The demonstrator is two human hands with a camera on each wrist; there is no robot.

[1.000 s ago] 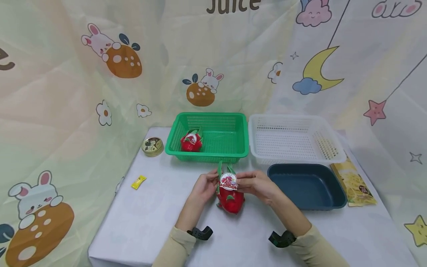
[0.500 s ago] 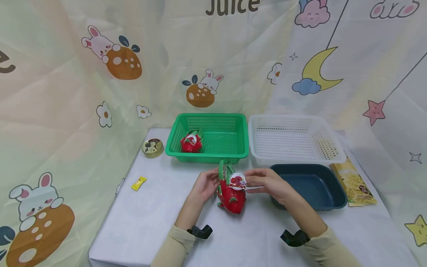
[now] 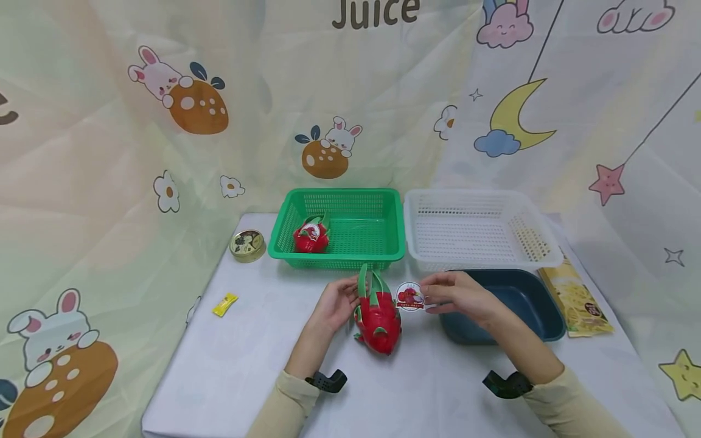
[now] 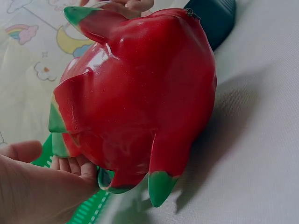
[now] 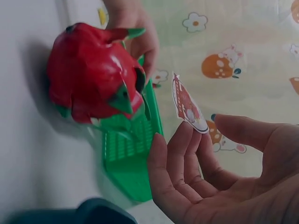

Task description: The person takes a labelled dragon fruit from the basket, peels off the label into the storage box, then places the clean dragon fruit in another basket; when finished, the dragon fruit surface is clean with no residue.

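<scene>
A red toy dragon fruit [image 3: 378, 325] with green leaf tips lies on the white table, leaves toward the green basket. My left hand [image 3: 335, 304] holds it at the left of its leaf end; in the left wrist view, curled fingers [image 4: 74, 165] meet the leaves and partly hide behind them. My right hand [image 3: 460, 298] pinches a round white-and-red sticker [image 3: 410, 296] by its edge, just right of the fruit and apart from it. Up close in the right wrist view, the sticker [image 5: 187, 105] stands at the tips of thumb and index finger.
Behind stands a green basket [image 3: 350, 263] with another dragon fruit [image 3: 311, 237]. A white basket [image 3: 482, 263] and a dark blue tray [image 3: 515, 331] are at right, beside a yellow packet [image 3: 580, 304]. A round tin [image 3: 247, 245] and small yellow sachet [image 3: 224, 304] lie left.
My right hand has moved right, drawing the sticker off the dragon fruit, where it was stuck a second ago. The left hand stays at the fruit, and the view has shifted slightly.
</scene>
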